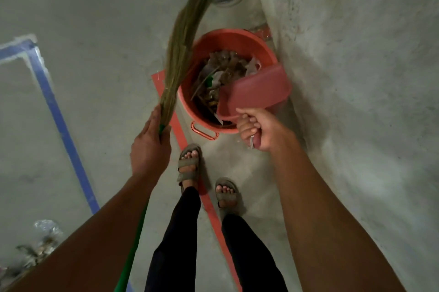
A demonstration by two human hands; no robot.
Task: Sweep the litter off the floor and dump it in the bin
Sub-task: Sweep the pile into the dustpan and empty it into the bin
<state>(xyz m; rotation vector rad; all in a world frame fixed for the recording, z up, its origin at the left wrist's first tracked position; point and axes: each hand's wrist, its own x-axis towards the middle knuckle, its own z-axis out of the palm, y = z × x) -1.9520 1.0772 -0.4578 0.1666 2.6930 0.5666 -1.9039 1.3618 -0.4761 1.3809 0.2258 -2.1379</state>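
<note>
Concrete floor (95, 30) meets a rough wall (356, 54). I see my right hand (255, 128) gripping the dustpan (256, 92) tilted over the bin (228, 42); my left hand (149, 144) grips the broom (183, 37).

My left arm reaches forward and slightly inward, bare to the elbow, wrist nearly straight. My left hand (149, 146) shows its back to me, fingers wrapped round the green broom handle (133, 251) just below the bristles, thumb lying along the top. My right arm stretches forward from the lower right, also bare. My right hand (255, 126) is turned knuckles-down, fingers curled tight round the dustpan handle (251, 142), wrist bent so the pan tips away from me. Below, my legs stand apart in dark trousers and sandals.
</note>
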